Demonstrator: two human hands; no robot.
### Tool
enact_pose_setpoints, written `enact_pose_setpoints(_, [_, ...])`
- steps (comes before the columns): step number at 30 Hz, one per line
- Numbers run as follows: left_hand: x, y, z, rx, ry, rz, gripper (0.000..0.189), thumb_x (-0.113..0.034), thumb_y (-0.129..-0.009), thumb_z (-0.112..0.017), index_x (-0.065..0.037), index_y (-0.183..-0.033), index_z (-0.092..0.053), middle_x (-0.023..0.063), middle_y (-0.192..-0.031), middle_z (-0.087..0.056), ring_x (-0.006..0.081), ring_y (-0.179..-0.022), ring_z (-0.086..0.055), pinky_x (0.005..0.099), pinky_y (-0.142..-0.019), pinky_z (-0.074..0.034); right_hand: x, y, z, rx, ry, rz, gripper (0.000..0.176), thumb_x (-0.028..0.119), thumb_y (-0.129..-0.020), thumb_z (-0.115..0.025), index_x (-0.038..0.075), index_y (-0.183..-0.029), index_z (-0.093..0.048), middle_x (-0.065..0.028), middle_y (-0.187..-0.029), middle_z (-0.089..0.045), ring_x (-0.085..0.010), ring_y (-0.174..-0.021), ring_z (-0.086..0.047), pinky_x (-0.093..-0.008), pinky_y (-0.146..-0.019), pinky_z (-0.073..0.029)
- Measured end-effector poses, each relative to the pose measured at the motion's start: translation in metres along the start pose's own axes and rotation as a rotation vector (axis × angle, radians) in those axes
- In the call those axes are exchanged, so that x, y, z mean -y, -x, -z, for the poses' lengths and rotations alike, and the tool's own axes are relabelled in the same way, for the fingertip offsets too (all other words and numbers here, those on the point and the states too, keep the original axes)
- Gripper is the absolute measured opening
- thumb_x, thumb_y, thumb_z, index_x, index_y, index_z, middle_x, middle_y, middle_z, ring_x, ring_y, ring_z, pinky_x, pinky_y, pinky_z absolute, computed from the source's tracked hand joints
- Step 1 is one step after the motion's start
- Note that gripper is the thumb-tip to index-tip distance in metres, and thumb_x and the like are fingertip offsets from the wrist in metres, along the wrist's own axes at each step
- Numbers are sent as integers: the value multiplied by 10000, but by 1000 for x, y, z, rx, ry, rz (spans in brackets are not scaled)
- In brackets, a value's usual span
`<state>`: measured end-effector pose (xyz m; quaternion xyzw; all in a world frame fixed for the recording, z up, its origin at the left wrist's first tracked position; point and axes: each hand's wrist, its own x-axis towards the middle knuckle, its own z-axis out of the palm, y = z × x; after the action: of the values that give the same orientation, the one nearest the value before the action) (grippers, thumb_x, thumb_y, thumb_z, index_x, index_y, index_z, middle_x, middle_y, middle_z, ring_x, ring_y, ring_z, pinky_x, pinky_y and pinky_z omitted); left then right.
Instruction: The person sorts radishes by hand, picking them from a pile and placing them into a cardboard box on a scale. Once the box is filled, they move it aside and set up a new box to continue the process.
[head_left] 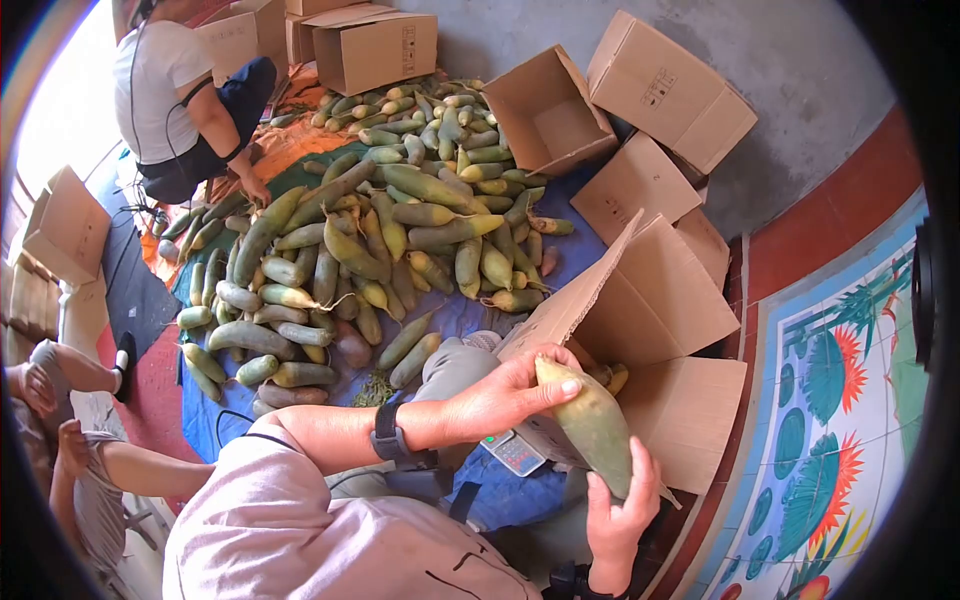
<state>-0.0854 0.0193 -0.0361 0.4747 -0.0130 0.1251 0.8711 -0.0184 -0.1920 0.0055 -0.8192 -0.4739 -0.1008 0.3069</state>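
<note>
A large green radish with a yellowish upper end is held between my two hands, beside an open cardboard box. My left hand closes round its upper end, thumb across the front. Round the lower end are the fingers of my right hand, also closed. Inside the box, a few yellowish-green radishes show partly behind the one I hold. A scale with a keypad and lit display sits below my left hand, partly covered by the box.
A big heap of green radishes lies on a blue tarp. Several cardboard boxes stand along the wall. One person squats at the heap, with a hand near the radishes; another person's legs show at left.
</note>
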Motion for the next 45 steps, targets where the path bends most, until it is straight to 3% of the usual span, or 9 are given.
enact_pose_setpoints(5, [-4,0,3,68,-246,-113,361,-251,-934,-504,-46,-1215,-408,56,-1087,-524,128,-1002,-529,292,-862,-428,-15,3,27,-217,63,-131,436,143,-746,-654,-20,-1129,-528,-171,-1037,-561,-319,-932,-559,-395,-825,-434])
enact_pose_setpoints(7, [-4,0,15,-38,-109,-115,310,-214,-946,-477,-42,-1198,-425,72,-1080,-558,138,-945,-571,289,-811,-463,-24,0,35,-310,125,-237,401,114,-758,-630,-23,-1121,-531,-164,-1039,-568,-307,-945,-557,-388,-843,-428])
enact_pose_setpoints(9, [-1,1,38,-182,-179,-163,259,-210,-951,-467,-35,-1140,-468,70,-1021,-592,134,-906,-581,280,-790,-467,-36,-7,47,-237,134,-347,344,27,-811,-555,-15,-1149,-504,-130,-1065,-565,-227,-958,-530,-333,-873,-410])
enact_pose_setpoints(14, [3,17,92,-520,-269,-177,214,-214,-947,-471,-22,-1010,-542,76,-900,-623,134,-795,-591,267,-731,-468,-90,-11,47,-112,263,-393,343,44,-762,-619,-5,-1093,-543,-179,-1015,-582,-311,-913,-565,-378,-830,-439])
enact_pose_setpoints(18, [15,33,122,-614,-372,-109,228,-241,-949,-464,-32,-942,-554,69,-874,-618,139,-785,-590,260,-713,-466,-99,-25,39,-57,273,-494,329,32,-769,-615,12,-1091,-549,-177,-980,-591,-325,-881,-572,-380,-803,-450])
enact_pose_setpoints(20, [22,37,131,-636,-402,-81,245,-261,-948,-464,-33,-921,-551,60,-864,-616,131,-783,-588,256,-699,-461,-112,-25,30,-178,290,-363,271,35,-803,-580,-4,-1071,-558,-160,-965,-607,-258,-894,-583,-331,-809,-449])
enact_pose_setpoints(23, [33,41,144,-638,-461,-35,261,-273,-949,-460,-31,-913,-550,56,-854,-618,127,-778,-588,253,-693,-455,-103,-26,22,-193,220,-498,225,45,-837,-552,-8,-1055,-567,-145,-937,-614,-231,-845,-596,-319,-770,-464])
enact_pose_setpoints(34, [117,86,242,-864,-576,377,298,-278,-918,-489,2,-846,-561,61,-775,-622,149,-700,-614,280,-624,-477,-83,9,6,-190,178,-375,121,57,-880,-506,-42,-885,-576,-135,-793,-599,-233,-703,-596,-316,-646,-481])
enact_pose_setpoints(45, [161,130,288,-706,-991,566,320,-300,-840,-541,8,-806,-618,107,-676,-633,213,-649,-626,334,-628,-484,-91,13,2,-264,212,-256,178,69,-910,-443,-53,-903,-572,-145,-818,-606,-241,-726,-611,-328,-657,-503])
